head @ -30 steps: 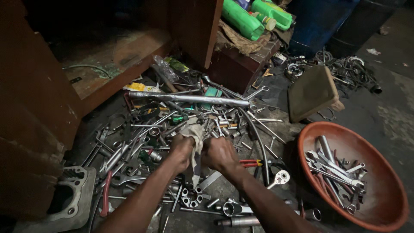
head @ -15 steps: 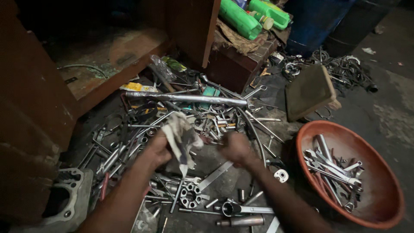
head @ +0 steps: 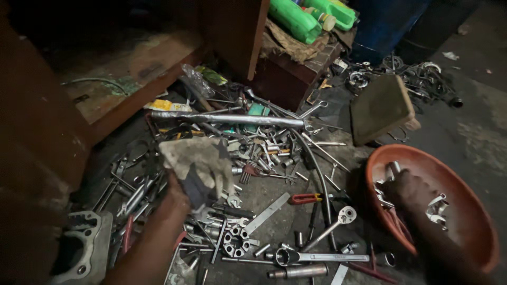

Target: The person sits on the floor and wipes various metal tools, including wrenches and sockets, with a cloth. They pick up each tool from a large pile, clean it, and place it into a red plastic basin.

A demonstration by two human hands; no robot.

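At far left a grey cast-metal engine block (head: 79,253) lies on the floor (head: 470,126). Beside it the left hand (head: 177,198) lifts a crumpled, dirty grey rag (head: 198,163) above the scattered steel spanners and sockets (head: 253,153), fingers clamped on the cloth, likely to keep it off the greasy pile. Bare floor opens past a chrome ratchet handle (head: 330,229). At right, the right hand (head: 409,192) reaches inside the round orange plastic basin (head: 475,232) among the spanners; its finger state cannot be told.

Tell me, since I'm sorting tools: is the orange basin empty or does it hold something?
Not empty. The orange basin holds several metal wrenches, and the right hand reaches inside among them. How full it is cannot be told.
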